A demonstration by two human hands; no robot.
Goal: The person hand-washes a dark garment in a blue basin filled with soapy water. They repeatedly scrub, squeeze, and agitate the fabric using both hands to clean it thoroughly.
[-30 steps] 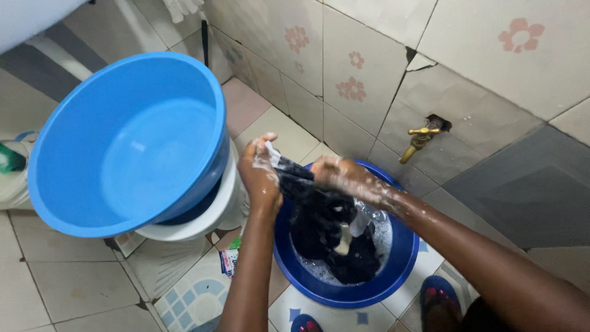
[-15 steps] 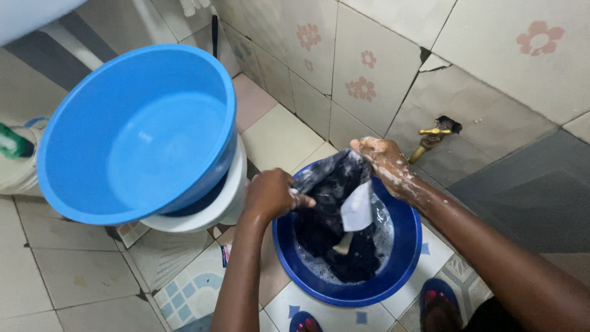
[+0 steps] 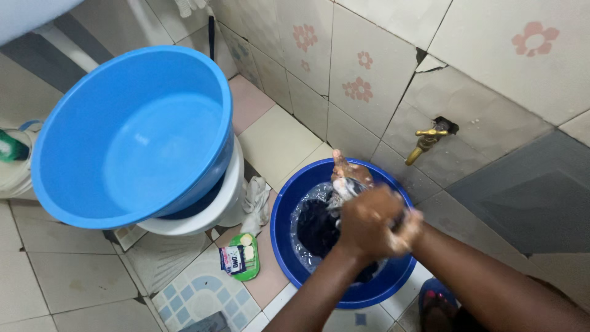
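Both hands are closing together over a wet dark garment, the left hand lying on top as a clenched fist with its back to the camera, the right hand pressing in just beside and partly beneath it, soapy and gripping the same bunch of cloth; the right hand's fingers are hiding behind the left, so how they are curling cannot be told. A soapy fold of the garment is sticking up past the knuckles toward the wall, and the rest of it is sagging down into the dark blue basin, where it is lying in foamy water against the near-left side. The basin is sitting on the tiled floor, close under the tiled wall, and a brass tap is jutting from that wall above and to the right of the basin's far rim. The two forearms are crossing over the basin's near rim and covering much of its right half, so the water there is not showing. To the left, just apart from the basin, a crumpled white cloth is lying on the floor, and nearer the camera a small green soap packet is resting flat on the tiles. Further left a large light blue bowl is tilting on top of a white bucket, well clear of the hands.
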